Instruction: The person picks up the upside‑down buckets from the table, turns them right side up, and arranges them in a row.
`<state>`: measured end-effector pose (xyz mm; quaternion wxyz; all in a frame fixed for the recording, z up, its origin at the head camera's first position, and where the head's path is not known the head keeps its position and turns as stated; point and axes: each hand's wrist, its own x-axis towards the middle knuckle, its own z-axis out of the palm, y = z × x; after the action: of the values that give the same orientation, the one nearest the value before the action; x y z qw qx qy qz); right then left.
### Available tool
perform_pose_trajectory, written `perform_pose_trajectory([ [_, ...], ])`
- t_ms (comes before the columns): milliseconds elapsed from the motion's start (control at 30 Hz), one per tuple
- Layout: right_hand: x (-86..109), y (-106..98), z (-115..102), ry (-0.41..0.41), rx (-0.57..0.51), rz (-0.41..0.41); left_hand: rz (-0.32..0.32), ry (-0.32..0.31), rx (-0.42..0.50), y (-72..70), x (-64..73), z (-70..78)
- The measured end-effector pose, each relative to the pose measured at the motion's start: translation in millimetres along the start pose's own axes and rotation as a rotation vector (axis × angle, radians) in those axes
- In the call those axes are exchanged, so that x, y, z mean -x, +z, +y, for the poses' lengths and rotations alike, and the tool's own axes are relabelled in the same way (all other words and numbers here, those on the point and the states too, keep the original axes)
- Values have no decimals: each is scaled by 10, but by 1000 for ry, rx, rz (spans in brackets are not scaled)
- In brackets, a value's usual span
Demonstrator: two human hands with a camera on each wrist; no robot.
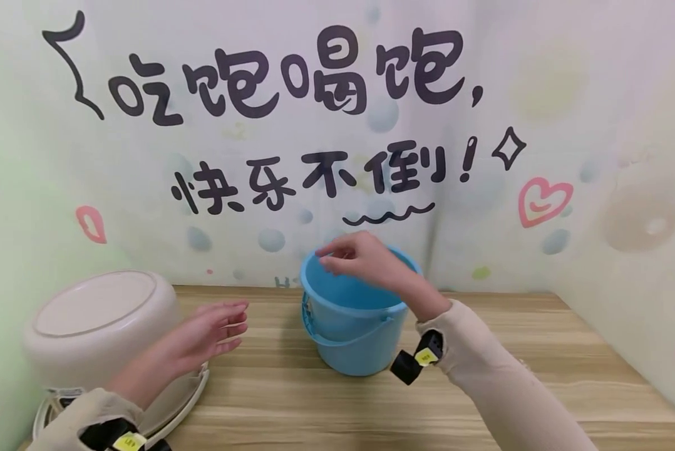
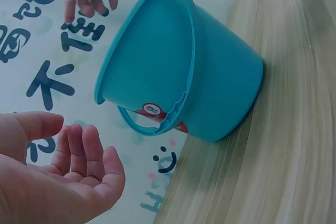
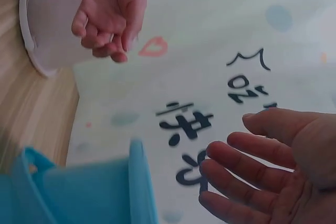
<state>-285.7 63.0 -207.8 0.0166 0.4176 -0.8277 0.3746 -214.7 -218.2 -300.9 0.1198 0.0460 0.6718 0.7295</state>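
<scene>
A blue bucket [image 1: 354, 341] stands upright on the wooden table against the back wall, its blue handle [image 1: 343, 342] hanging down across the near side. Over the bucket's mouth hovers my right hand [image 1: 368, 260], holding nothing; in the right wrist view its fingers are loosely bent, apart from the rim [image 3: 140, 182]. My left hand [image 1: 202, 338] is held in the air left of the bucket, in front of a pale round basin-like thing [image 1: 103, 307]. Its fingers are slightly curved and hold nothing, as the left wrist view shows.
The pale basin-like thing lies bottom up on a whitish round base [image 1: 188, 410] at the left of the table [image 1: 270, 407]. Behind stands a wall covering [image 1: 247, 250] with black lettering and printed shapes. Another wall meets the table along its right edge.
</scene>
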Motion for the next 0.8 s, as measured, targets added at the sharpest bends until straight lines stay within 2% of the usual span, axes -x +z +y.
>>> perform_pose_trajectory([
  [200, -161, 258, -169, -86, -36, -76, 20, 0, -25, -88, 109, -13],
  [533, -342, 644, -257, -38, -50, -142, 19, 8, -28, -284, 285, -54],
  [800, -485, 960, -279, -41, -55, -187, -2, 4, 38, -434, 445, -155],
])
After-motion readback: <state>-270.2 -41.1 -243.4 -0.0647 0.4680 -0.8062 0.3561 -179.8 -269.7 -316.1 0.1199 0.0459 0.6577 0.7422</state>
